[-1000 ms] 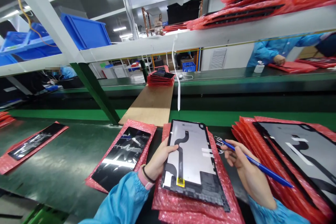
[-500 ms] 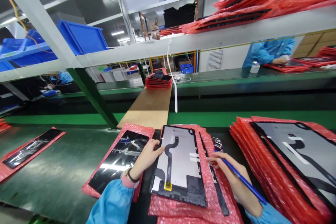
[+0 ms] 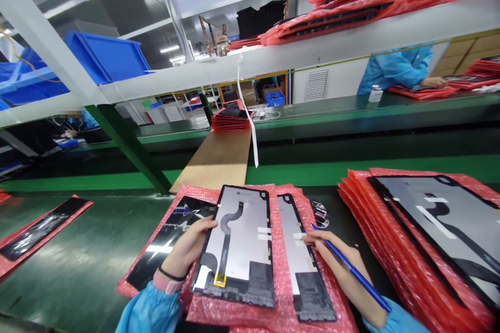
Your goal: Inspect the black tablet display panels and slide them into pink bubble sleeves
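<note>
My left hand (image 3: 189, 247) grips the left edge of a display panel (image 3: 248, 239), thumb on its grey back. The panel bears a dark flex cable with a yellow-taped end. Partly beneath it, a second display panel (image 3: 288, 223) lies back up on red bubble wrap (image 3: 278, 250). My right hand (image 3: 347, 265) holds a blue pen (image 3: 353, 269) slanting across it, while its fingertips touch the second panel's right edge by white tabs. To the left, a glossy black screen (image 3: 172, 239) on red bubble wrap sits partly behind my left hand.
On the right rises a stack of wrapped panels (image 3: 422, 250). Small metal parts (image 3: 321, 214) lie behind my right hand. Another wrapped screen (image 3: 45, 229) rests far left. A wooden board (image 3: 214, 158) spans to the opposite bench, where a co-worker in blue (image 3: 396, 70) handles panels. A shelf (image 3: 312, 44) crosses above.
My left hand has moved left with the upper panel, uncovering a wide strip of the second panel. My right hand stays near that panel's right edge with the pen.
</note>
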Demonstrator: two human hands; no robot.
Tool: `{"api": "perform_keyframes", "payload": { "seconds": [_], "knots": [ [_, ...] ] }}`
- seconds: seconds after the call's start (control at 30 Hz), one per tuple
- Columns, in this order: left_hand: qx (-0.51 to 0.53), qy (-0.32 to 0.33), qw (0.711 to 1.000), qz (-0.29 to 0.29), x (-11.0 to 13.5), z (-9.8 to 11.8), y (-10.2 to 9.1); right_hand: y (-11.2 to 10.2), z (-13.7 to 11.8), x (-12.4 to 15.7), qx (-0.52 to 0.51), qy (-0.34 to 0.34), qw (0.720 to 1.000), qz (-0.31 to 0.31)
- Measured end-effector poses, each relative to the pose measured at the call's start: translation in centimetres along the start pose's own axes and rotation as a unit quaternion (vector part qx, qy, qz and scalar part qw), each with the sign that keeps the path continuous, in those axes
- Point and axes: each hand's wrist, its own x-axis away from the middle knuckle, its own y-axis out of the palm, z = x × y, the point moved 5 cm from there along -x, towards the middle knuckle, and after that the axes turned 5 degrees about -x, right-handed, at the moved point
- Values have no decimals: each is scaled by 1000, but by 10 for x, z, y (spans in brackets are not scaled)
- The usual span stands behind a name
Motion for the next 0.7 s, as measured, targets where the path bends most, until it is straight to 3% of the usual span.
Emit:
{"api": "perform_keyframes", "payload": {
  "seconds": [0.17,0.33,0.53,0.63,0.7],
  "knots": [
    [2,-16,1000,-13,2,-11,11,2,0,0,13,-8,1000,-7],
    [13,14,1000,-2,6,13,13,1,1,0,29,-19,999,-9],
    [29,66,987,144,25,59,-45,0,0,1,33,-31,999,-8],
    [23,86,970,228,49,67,-74,-5,1,3,62,-44,997,13],
    [9,89,957,274,65,69,-83,-14,5,3,86,-61,993,52]
  ]
}}
